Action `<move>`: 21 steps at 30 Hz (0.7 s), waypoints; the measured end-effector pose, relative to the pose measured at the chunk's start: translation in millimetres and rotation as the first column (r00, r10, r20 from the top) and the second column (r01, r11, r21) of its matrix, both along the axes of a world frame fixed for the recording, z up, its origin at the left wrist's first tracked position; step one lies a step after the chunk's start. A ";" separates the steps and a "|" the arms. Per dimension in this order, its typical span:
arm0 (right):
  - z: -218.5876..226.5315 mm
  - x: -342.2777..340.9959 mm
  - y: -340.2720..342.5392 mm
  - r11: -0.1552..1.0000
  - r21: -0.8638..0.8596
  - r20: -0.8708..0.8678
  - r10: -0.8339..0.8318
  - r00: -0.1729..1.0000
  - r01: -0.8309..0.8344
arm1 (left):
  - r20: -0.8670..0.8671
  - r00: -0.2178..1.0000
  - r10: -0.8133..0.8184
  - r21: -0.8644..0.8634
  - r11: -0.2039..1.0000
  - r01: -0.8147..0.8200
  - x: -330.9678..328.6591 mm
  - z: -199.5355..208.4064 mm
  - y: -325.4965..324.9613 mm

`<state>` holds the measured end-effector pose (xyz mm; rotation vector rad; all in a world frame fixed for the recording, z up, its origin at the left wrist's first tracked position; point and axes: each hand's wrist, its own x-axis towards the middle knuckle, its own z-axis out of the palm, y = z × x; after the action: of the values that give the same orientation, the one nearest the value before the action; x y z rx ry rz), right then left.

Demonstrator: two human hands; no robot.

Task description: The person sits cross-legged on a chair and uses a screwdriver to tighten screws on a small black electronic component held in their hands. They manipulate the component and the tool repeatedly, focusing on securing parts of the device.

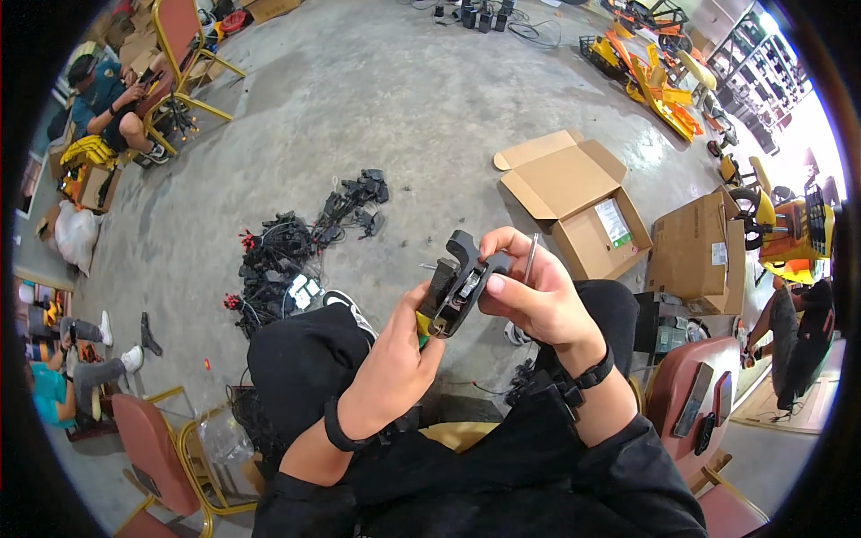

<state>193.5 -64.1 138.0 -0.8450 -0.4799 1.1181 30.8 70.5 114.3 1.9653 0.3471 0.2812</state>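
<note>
Above my lap, both hands hold a black plastic part (459,280) with a curved, hook-like top and a slot showing metal inside. My left hand (391,360) is closed round its lower left side. A yellow and green piece (421,328) shows at those fingers; I cannot tell whether it belongs to the part. My right hand (536,298) pinches the part's right side with thumb and fingers. A thin metal rod (532,256) sticks up from between the right fingers; its lower end is hidden.
A heap of black parts with cables (280,260) lies on the floor ahead left. An open cardboard box (574,202) and a closed carton (691,251) stand to the right. Red chairs (152,439) flank me. A seated person (108,103) is at far left.
</note>
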 end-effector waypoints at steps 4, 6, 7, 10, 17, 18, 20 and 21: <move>3.4 -2.7 4.4 0.997 -0.031 0.138 -0.064 0.988 0.069 | 0.021 1.000 -0.013 0.047 0.999 0.012 -0.1 3.6 0.3; 3.5 -1.7 4.2 0.997 -0.041 0.107 -0.061 0.992 0.066 | 0.026 0.999 -0.025 0.064 0.998 0.024 -0.1 3.0 0.6; 0.6 0.4 3.4 0.999 -0.027 0.077 -0.030 0.997 0.032 | 0.037 0.999 -0.034 0.074 0.997 0.031 0.3 2.0 1.0; -7.7 4.6 1.6 0.999 0.011 0.002 0.032 1.000 -0.032 | 0.043 0.999 -0.023 0.089 0.996 0.019 -1.7 -1.0 -0.1; -11.5 -3.4 4.8 0.999 0.032 0.052 -0.027 0.998 0.026 | 0.072 0.997 -0.019 0.119 0.993 0.011 -0.2 -0.1 0.6; -12.4 -2.7 4.0 0.999 0.030 0.086 -0.029 0.996 0.026 | 0.081 0.996 -0.031 0.118 0.993 0.021 -0.2 1.3 0.8; -9.8 -4.5 3.3 1.000 0.011 0.080 -0.029 0.996 0.028 | 0.100 0.994 -0.053 0.116 0.992 0.041 -0.6 6.2 0.9; -8.8 -5.1 3.0 1.000 0.001 0.077 -0.030 0.997 0.030 | 0.121 0.992 -0.048 0.159 0.987 0.028 -0.4 8.5 0.6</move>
<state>188.4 -61.1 129.2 -0.8950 -0.5292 1.0610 30.4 71.1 122.7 2.0947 0.2118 0.4152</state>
